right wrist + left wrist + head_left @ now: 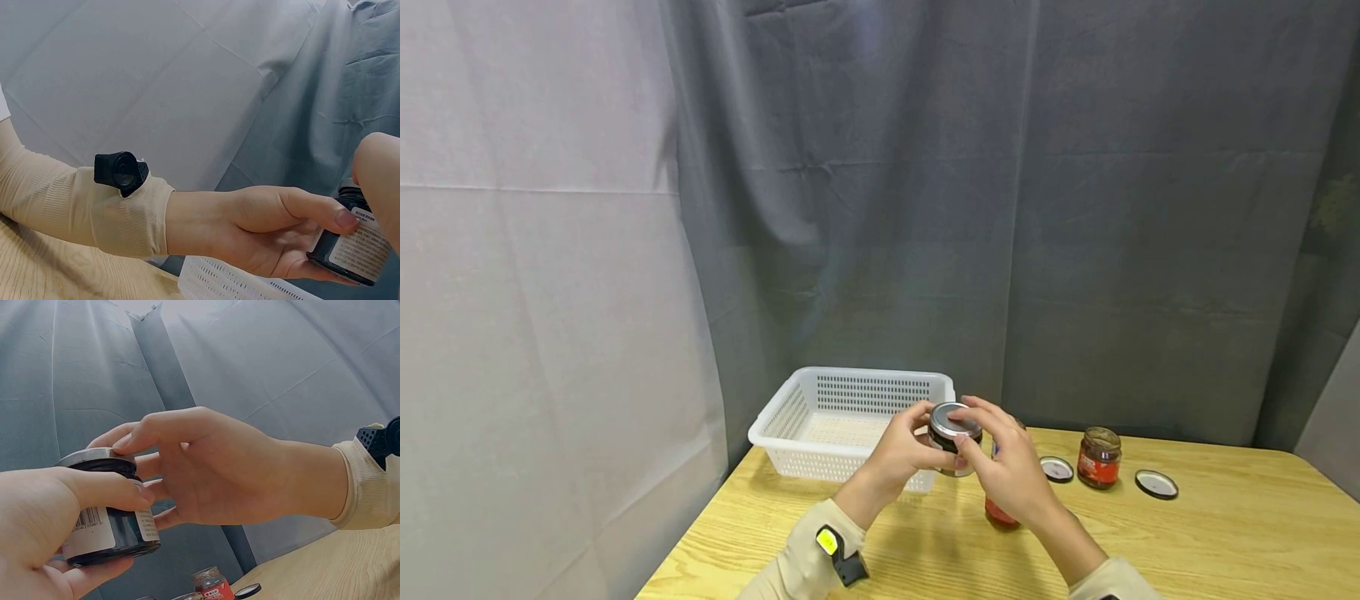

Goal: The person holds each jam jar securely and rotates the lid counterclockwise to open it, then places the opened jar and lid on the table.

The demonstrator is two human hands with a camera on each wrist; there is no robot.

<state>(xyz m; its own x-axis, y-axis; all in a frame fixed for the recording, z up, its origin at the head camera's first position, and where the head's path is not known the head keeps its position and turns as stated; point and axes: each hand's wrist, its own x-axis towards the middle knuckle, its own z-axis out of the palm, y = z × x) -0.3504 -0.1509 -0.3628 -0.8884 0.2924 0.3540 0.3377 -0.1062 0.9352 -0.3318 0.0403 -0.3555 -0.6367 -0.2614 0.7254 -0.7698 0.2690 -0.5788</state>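
Note:
A dark glass jar [119, 531] with a white printed label and a silver lid [948, 418] is held above the table, slightly tilted. My left hand [895, 457] grips the jar's body, thumb on the near side, as the right wrist view also shows. Over the top, my right hand [1011, 471] holds the lid's rim, its fingers bent around it. The lid sits on the jar's mouth. Behind my right hand stands another jar with red on it [1000, 515], mostly hidden.
A white perforated plastic basket [831, 451] stands at the table's back left. Toward the right stands a lidless jar with a red label [1099, 467], between a round lid [1057, 470] and a second lid [1157, 484]. Grey curtains [880, 208] hang behind the wooden table [1225, 542].

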